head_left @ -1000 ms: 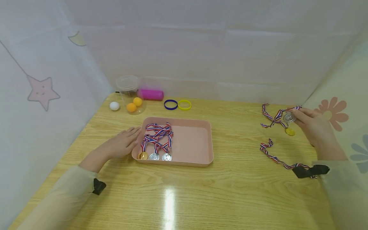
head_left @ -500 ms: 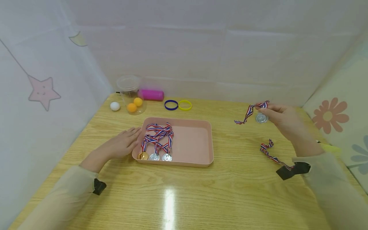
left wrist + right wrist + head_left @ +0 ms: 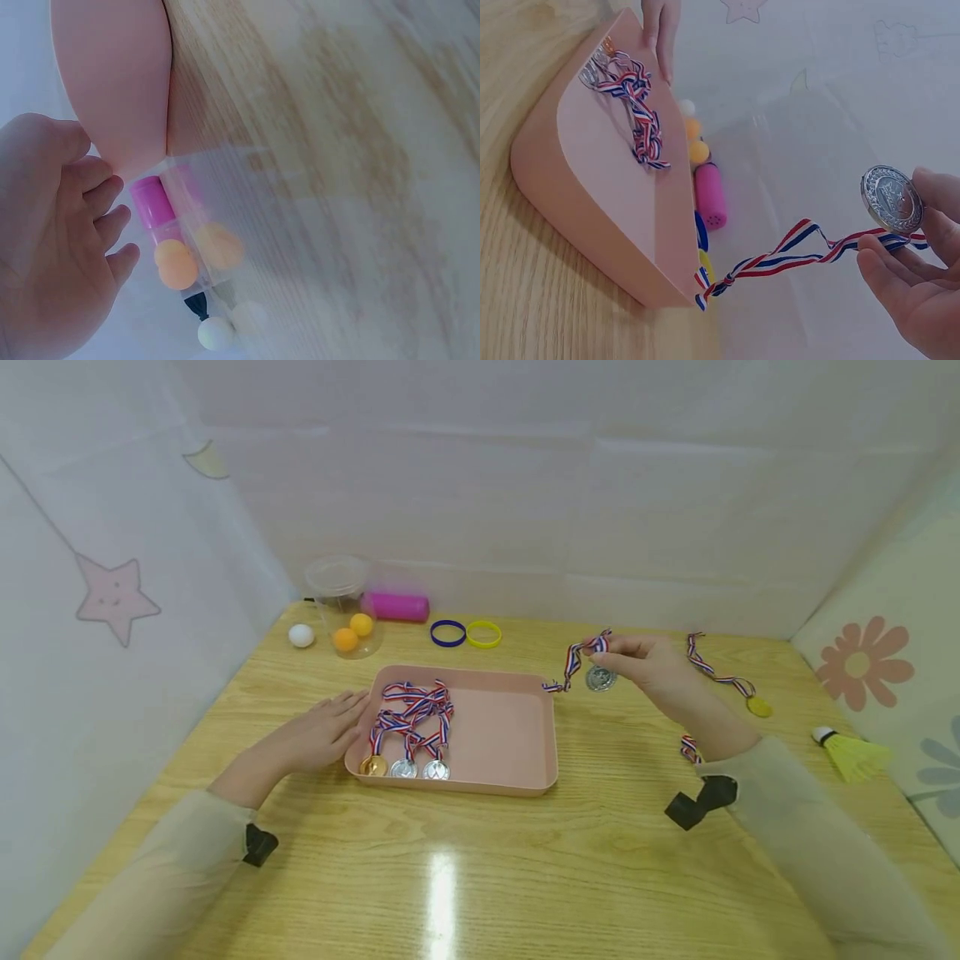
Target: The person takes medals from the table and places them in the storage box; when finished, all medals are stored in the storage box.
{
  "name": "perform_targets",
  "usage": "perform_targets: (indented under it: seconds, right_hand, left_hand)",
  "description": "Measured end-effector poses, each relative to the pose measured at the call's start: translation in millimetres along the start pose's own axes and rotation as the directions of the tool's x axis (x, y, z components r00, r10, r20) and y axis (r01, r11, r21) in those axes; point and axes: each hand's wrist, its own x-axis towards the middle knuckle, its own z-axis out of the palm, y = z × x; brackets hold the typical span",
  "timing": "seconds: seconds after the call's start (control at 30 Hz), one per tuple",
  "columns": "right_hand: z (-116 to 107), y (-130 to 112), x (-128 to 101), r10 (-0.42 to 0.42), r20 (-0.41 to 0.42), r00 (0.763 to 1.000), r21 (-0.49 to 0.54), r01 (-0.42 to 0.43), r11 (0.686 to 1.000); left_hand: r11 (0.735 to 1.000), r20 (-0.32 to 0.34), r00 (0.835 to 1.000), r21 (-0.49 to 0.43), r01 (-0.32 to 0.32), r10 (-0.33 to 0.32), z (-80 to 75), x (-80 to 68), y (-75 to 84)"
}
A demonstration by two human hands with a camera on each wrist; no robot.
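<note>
My right hand (image 3: 660, 677) pinches a silver medal (image 3: 601, 678) by its red, white and blue ribbon (image 3: 780, 259), just beyond the right wall of a pink tray (image 3: 510, 735). The knotted ribbon end dangles at the tray's back right corner in the head view. Fingers extended, my left hand (image 3: 318, 735) touches the tray's left wall. Inside the tray, on its left side, lie a gold medal (image 3: 372, 766) and two silver medals (image 3: 420, 769) with tangled ribbons.
On the right are a gold medal (image 3: 759, 706), a ribbon (image 3: 690, 747) partly hidden by my forearm, and a yellow shuttlecock (image 3: 855, 756). Behind the tray stand a clear cup (image 3: 337, 585) with orange balls, a white ball (image 3: 302, 636), a magenta cylinder (image 3: 400, 607) and two wristbands (image 3: 483, 645).
My right hand has carried the silver medal leftward from the back right of the table to beside the tray. The gold medal stays behind, and my left hand keeps its place.
</note>
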Motion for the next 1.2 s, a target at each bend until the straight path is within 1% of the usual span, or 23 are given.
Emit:
perform_targets:
  seconds: [0.03,0.17,0.27,0.4,0.47,0.67,0.83,1.0,1.1,1.2]
  right_hand:
    - [5,0,3,0.006,0.015,1.000,0.010,-0.006,1.000]
    - [27,-2,14,0.046,0.029,0.999,-0.064,-0.044,0.997]
    - [43,-3,21,0.047,0.054,0.997,-0.086,-0.043,0.995]
    - [63,-3,31,0.026,0.090,0.996,-0.069,-0.019,0.997]
    - [72,-3,37,0.014,0.095,0.995,-0.059,-0.008,0.998]
    - [96,4,53,0.025,0.094,0.995,-0.022,-0.023,0.999]
    - [112,11,62,-0.007,0.112,0.994,-0.048,0.013,0.999]
    - [122,21,67,-0.042,0.127,0.991,-0.095,0.054,0.994]
    - [125,27,68,-0.010,0.128,0.992,-0.177,0.033,0.984]
    - [127,34,66,0.028,0.124,0.992,-0.261,0.006,0.965]
  left_hand:
    - [1.000,0.000,1.000,0.002,0.000,0.000,0.0,0.3,-0.1]
    - [1.000,0.000,1.000,0.010,0.002,-0.002,0.3,0.7,-0.7]
    - [1.000,-0.001,1.000,0.012,0.003,-0.003,0.5,0.7,-0.7]
    - [1.000,-0.001,1.000,0.007,0.001,-0.001,0.2,0.9,-0.2]
    - [1.000,-0.001,1.000,0.004,0.001,-0.001,-0.1,1.0,0.1]
    - [1.000,0.001,1.000,0.001,0.004,-0.004,-0.3,1.5,0.4]
    - [1.000,-0.002,1.000,0.004,0.003,-0.003,-0.2,1.4,0.5]
    - [1.000,-0.002,1.000,0.001,0.001,-0.001,0.8,1.4,0.2]
    - [1.000,0.002,1.000,-0.004,0.002,-0.002,1.2,1.6,0.1]
    - [1.000,0.005,1.000,-0.007,0.003,-0.003,0.9,1.9,0.5]
